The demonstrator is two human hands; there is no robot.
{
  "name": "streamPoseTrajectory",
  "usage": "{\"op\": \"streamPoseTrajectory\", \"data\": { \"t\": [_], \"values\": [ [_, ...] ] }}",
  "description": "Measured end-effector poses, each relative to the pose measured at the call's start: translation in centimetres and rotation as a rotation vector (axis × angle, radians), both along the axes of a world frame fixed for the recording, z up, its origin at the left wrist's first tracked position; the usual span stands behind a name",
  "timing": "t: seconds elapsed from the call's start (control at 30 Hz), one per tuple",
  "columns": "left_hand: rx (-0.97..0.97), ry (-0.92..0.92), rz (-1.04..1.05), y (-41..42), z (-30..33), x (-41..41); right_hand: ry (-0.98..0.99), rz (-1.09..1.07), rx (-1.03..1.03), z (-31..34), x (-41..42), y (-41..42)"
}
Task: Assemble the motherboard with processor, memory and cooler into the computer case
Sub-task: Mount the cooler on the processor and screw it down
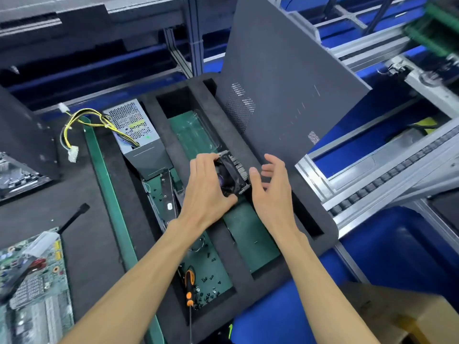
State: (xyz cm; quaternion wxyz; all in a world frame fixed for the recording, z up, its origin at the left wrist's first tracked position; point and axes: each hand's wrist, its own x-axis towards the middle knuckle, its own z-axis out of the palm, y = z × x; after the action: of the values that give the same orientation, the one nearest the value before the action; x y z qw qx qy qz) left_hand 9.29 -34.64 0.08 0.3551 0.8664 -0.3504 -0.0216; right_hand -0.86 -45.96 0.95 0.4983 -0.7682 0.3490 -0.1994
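Green motherboard (pixel 32 281) lies at lower left of the frame. At centre, the left hand (pixel 207 187) curls its fingers (pixel 202 161) round the black cooler (pixel 232 173); the right hand (pixel 272 188), just beside it, has fingers loosely spread, holding nothing.

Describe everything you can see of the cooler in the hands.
The cooler is a black square fan frame backed by a block of thin silvery metal fins, with metal brackets at its corners. It is tilted, fan face toward the left hand, whose fingers and thumb curl round it. It sits above the green-floored compartment of the black foam tray. The right hand hovers open beside it, seemingly not touching.
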Motion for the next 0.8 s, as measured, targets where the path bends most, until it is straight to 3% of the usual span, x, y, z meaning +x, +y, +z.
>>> {"op": "streamPoseTrajectory", "data": {
  "t": [0.2,0.43,0.53,0.63,0.8],
  "values": [
    [-0.196,-0.071,-0.019,0.6,4.7,0.2,-0.047,0.11,0.168,2.1,1.3,0.3],
    [-0.068,-0.149,-0.18,3.5,9.9,0.8,-0.202,0.092,0.222,5.5,3.3,2.8],
    [-0.245,0.012,-0.131,5.9,11.8,1.2,-0.29,0.06,0.384,6.9,4.2,4.4],
    [-0.469,0.19,0.075,8.7,13.2,2.1,-0.341,0.026,0.562,9.0,5.0,5.6],
    [-0.506,0.544,0.142,13.0,14.5,2.7,-0.435,0.094,0.751,12.5,6.2,8.8]
  ]
}}
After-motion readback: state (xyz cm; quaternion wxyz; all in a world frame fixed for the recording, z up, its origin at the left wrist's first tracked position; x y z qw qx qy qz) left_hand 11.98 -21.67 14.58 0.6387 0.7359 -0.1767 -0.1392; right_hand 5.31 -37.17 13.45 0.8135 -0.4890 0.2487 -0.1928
